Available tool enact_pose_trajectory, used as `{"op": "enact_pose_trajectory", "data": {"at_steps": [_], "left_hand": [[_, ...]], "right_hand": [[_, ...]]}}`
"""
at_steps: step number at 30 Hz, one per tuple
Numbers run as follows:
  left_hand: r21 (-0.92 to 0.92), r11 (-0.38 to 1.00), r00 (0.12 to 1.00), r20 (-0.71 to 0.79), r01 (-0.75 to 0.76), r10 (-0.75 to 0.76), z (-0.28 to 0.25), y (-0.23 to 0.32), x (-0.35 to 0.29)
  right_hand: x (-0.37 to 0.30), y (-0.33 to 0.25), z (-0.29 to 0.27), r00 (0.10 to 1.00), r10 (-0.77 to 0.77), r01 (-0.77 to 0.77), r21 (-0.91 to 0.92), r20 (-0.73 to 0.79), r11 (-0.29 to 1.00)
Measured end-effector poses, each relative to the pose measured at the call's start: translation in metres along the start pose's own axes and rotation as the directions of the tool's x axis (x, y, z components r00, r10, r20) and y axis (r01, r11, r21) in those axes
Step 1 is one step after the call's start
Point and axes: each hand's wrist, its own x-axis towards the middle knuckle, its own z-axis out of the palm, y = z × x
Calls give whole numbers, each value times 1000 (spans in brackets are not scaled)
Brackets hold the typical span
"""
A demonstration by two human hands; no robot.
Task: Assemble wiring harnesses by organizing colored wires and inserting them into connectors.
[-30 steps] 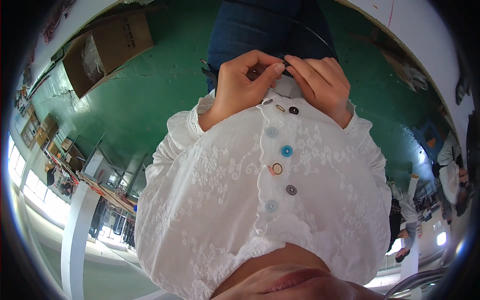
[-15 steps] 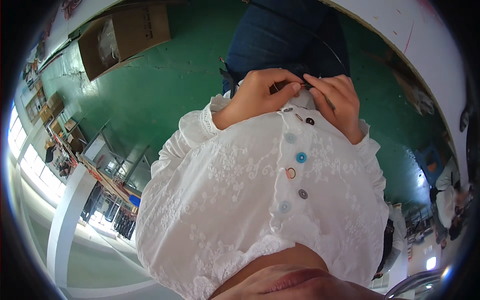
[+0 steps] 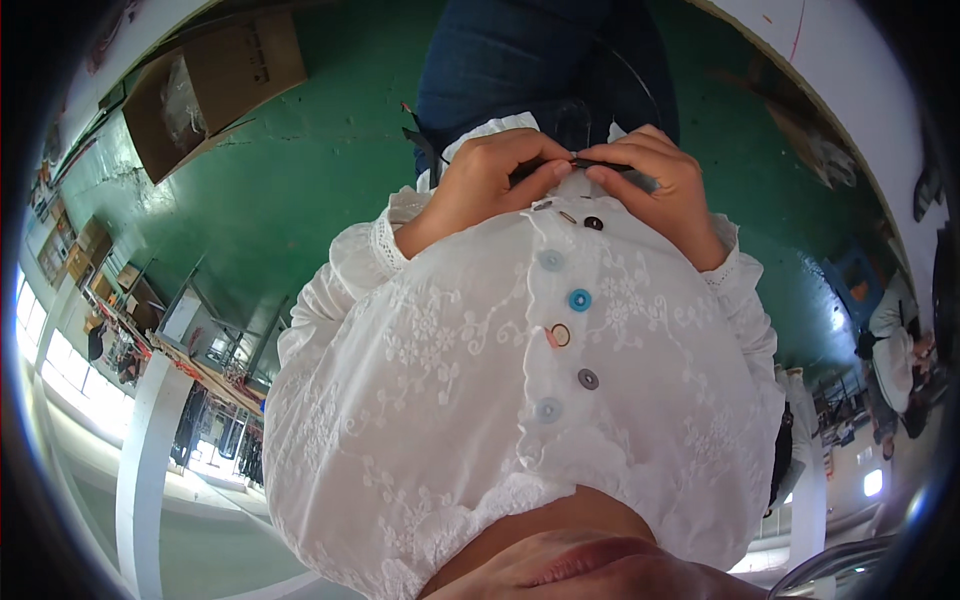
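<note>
My left hand [image 3: 488,178] and my right hand [image 3: 660,182] meet in front of my waist, both with fingers pinched. Between their fingertips runs a thin black strip or cord [image 3: 602,164], partly covered by the fingers, so its exact kind does not show. A fine cord [image 3: 637,78] trails across my blue jeans [image 3: 500,60] above the hands. Beside my left wrist, a black ribbon-like end [image 3: 424,146] hangs against the jeans. The white embroidered blouse [image 3: 450,350] lies just below both hands, with several mismatched buttons down its front.
An open cardboard box [image 3: 240,70] with clear plastic inside stands on the green floor [image 3: 300,190] at the upper left. A pale table edge [image 3: 820,70] curves along the upper right. Racks and boxes line the far left; other people [image 3: 895,350] are at the far right.
Both hands have shifted slightly left and up in the picture as the view moved. The black strip now shows more plainly, stretched between the fingertips.
</note>
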Motion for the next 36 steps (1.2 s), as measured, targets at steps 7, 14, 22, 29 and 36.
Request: {"op": "enact_pose_trajectory", "data": {"at_steps": [7, 14, 22, 29, 36], "left_hand": [[19, 1000, 998, 56, -8, 7, 0, 1, -3], [-17, 999, 992, 126, 28, -26, 1, -2, -4], [-303, 882, 928, 215, 360, -305, -3, 1, -4], [-416, 786, 872, 380, 458, -307, -13, -9, 5], [-342, 851, 893, 359, 397, -272, -15, -11, 4]], "right_hand": [[-5, 8, 0, 998, -53, 49, 104, 36, 993], [-1, 8, -3, 972, -231, 233, -36, 38, 972], [-4, 10, 4, 961, -277, 276, -93, -6, 957], [-3, 7, 2, 946, -325, 323, -101, -4, 941], [3, 8, 1, 919, -394, 394, -101, 19, 914]]}}
